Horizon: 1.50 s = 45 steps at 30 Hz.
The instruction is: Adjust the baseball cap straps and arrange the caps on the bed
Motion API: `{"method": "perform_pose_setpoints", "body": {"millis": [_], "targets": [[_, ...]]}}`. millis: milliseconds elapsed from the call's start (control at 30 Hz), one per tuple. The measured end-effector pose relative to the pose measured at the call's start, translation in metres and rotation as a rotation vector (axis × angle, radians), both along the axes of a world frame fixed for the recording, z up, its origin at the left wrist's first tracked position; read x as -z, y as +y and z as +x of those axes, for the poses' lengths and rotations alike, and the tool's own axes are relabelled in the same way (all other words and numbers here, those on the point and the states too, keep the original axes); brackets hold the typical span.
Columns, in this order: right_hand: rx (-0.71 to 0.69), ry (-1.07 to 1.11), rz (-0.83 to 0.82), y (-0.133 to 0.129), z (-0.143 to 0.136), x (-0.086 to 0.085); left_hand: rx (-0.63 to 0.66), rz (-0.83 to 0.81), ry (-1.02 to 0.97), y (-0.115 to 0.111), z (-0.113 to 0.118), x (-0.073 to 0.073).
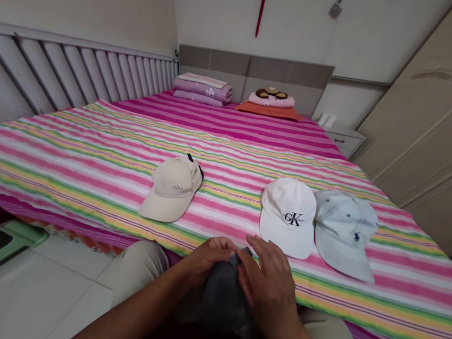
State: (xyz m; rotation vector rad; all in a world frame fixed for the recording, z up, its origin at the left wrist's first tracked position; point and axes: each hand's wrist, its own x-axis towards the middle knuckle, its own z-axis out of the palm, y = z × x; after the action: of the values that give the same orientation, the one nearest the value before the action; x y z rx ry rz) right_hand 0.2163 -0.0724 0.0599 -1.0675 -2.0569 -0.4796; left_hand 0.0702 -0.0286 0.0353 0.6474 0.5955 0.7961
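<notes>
A dark grey cap (224,297) is held over my lap, in shadow and partly covered by my hands. My left hand (209,257) pinches its far edge between thumb and fingers. On the other side, my right hand (271,281) grips the same edge near a small strap-like end, with its outer fingers stretched forward. On the bed beyond lie three more caps. A beige cap (174,187) is to the left, its brim toward me. Right of centre sits a white cap (287,213) with dark letters, touching a pale blue cap (344,230).
The bed carries a striped sheet (128,143) in pink, yellow and green. Folded purple bedding (201,89) and a pink pillow (270,101) rest by the headboard (225,62). A green stool (5,250) stands on the floor at left, a nightstand (343,139) at far right.
</notes>
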Motion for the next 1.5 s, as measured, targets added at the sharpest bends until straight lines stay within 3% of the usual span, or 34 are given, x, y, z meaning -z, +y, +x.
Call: {"method": "perform_pose_setpoints", "body": {"millis": [200, 500, 833, 900, 1033, 1100, 1167, 1233, 1333, 1500], "targets": [[-0.04, -0.006, 0.11, 0.003, -0.001, 0.005, -0.009, 0.016, 0.007, -0.002, 0.002, -0.001], [-0.162, 0.142, 0.059, -0.005, -0.013, 0.005, -0.071, 0.043, -0.038, -0.008, 0.01, 0.0], [-0.199, 0.177, -0.033, -0.007, -0.019, 0.001, -0.159, 0.142, 0.026, -0.015, 0.017, -0.002], [-0.196, 0.201, -0.082, -0.008, -0.018, 0.001, -0.128, 0.157, 0.006, -0.015, 0.017, -0.002], [-0.128, 0.419, -0.306, -0.001, -0.004, -0.002, -0.021, 0.086, -0.043, -0.012, 0.009, 0.0], [-0.155, 0.531, -0.582, 0.006, 0.006, -0.003, 0.008, 0.078, -0.056, -0.01, 0.003, 0.001], [-0.274, 0.579, -0.93, 0.011, 0.014, -0.005, 0.043, 0.097, -0.061, -0.006, -0.003, 0.0], [-0.375, 0.64, -1.162, 0.014, 0.018, -0.005, 0.083, 0.115, -0.054, -0.004, -0.006, -0.003], [-0.376, 0.827, -1.277, 0.013, 0.018, -0.005, 0.117, 0.119, -0.022, -0.001, -0.008, -0.007], [-0.394, 1.061, -1.327, 0.01, 0.015, -0.002, 0.06, 0.111, 0.025, 0.0, -0.012, -0.009]]}}
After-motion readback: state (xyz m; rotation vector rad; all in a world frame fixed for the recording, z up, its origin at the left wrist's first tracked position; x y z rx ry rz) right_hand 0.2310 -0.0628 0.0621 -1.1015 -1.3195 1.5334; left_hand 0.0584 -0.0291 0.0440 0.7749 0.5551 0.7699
